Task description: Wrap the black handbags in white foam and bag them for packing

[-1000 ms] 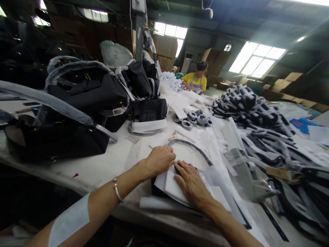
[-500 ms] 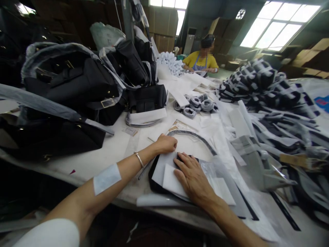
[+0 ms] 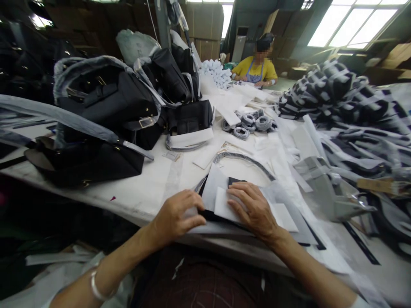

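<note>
- Right hand (image 3: 253, 209): fingers spread, palm down on a white pad (image 3: 222, 204), pressing rather than gripping.
- Left hand (image 3: 180, 214): half curled, thumb apart from fingers, beside the pad; pale material shows in the gap, can't tell if gripped.
- Black bag (image 3: 236, 181) lies under pad and right hand, wrapped handle (image 3: 250, 159) arching beyond both.
- Looks like padding mid-placement; next move seems to call for a steady right palm, left at the near edge.

We log left hand (image 3: 180, 214) and right hand (image 3: 253, 209) bare; rounded silver-coloured bracelet (image 3: 93, 284), left arm (image 3: 128, 252); whitish sleeve edge (image 3: 360, 303), right arm (image 3: 308, 265); dark reddish lap cloth (image 3: 221, 280), thin crossing lines.
</note>
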A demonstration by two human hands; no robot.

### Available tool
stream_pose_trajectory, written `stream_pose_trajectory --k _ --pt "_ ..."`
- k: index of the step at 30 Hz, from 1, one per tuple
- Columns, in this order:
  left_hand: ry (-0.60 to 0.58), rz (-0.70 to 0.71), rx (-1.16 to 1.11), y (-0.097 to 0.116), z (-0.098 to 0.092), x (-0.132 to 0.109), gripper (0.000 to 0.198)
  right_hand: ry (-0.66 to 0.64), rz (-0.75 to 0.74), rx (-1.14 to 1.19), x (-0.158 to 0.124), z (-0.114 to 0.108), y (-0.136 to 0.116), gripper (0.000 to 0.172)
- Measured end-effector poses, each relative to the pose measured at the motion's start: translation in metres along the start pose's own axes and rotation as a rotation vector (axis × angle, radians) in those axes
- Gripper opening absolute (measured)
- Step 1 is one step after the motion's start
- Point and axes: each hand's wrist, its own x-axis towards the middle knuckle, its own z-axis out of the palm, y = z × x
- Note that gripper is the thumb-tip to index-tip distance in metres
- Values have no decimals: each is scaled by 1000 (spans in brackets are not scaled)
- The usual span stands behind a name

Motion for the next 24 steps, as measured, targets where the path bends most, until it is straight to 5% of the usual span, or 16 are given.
stream_pose_trajectory --k 3,7,13,16,19,24 --pt "79 101 285 12 25 -40 26 -55 -69 64 0 -7 -3 21" --pt "138 120 495 6 52 -42 14 -183 -94 -22 5 -13 -12 29" --pt "293 264 577 -9 48 -24 4 -319 -23 -225 -4 -11 -36 50" --pt "368 285 637 -14 41 -18 30 -277 -18 -312 -18 3 -43 59" --pt "265 373 680 -18 36 -9 40 -212 -2 -382 -30 19 -44 54" --pt "23 445 527 -34 39 1 27 -180 22 -428 -33 32 -44 47"
